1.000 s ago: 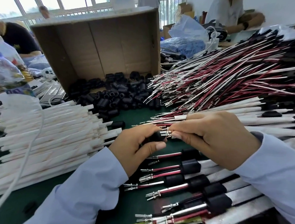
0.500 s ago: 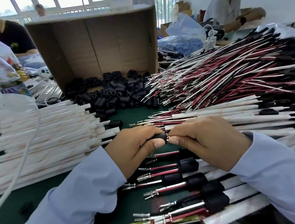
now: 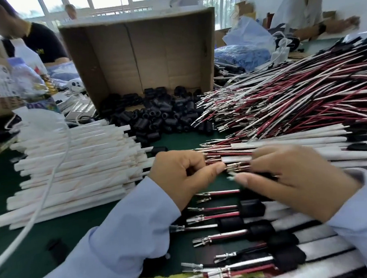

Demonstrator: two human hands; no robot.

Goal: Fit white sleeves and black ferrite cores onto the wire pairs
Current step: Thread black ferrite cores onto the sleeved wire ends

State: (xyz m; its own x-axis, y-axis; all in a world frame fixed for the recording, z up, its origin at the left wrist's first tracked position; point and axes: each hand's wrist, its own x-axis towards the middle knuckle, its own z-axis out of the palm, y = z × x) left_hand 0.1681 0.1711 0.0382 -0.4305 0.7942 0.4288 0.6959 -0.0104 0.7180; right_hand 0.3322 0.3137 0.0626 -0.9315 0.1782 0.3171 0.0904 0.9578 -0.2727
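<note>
Wire pair (image 3: 237, 165), head view, mid-frame between both hands. Its crimped metal terminals stick out leftward from the right hand (image 3: 291, 180), whose thumb and curled fingers pinch the pair just behind them. A black ferrite core (image 3: 263, 174) shows as a dark blur beside that thumb; I cannot tell whether it already sits on the wires. On the left hand (image 3: 181, 174) the fingers are curled in and the thumb reaches toward the terminals, its tip just beside them; I cannot make out whether this hand grips anything.

Loose wire pairs (image 3: 285, 100), red and white, lie in a large heap at right rear, terminals pointing left. Spare ferrite cores (image 3: 154, 117) spill in a black pile from the open side of a cardboard box (image 3: 140, 54) that lies on its side behind the hands. One lone core (image 3: 159, 149) rests apart, near the left hand. White sleeves (image 3: 70, 165) are stacked flat at left, and a white cable (image 3: 40, 205) crosses over the stack. Fitted pairs (image 3: 251, 225), each with a black core against a white sleeve and terminals to the left, lie in a row below the hands on the green mat (image 3: 32, 238). A plastic bottle (image 3: 28, 80) stands at far left. I see other people at the far side, blurred.
</note>
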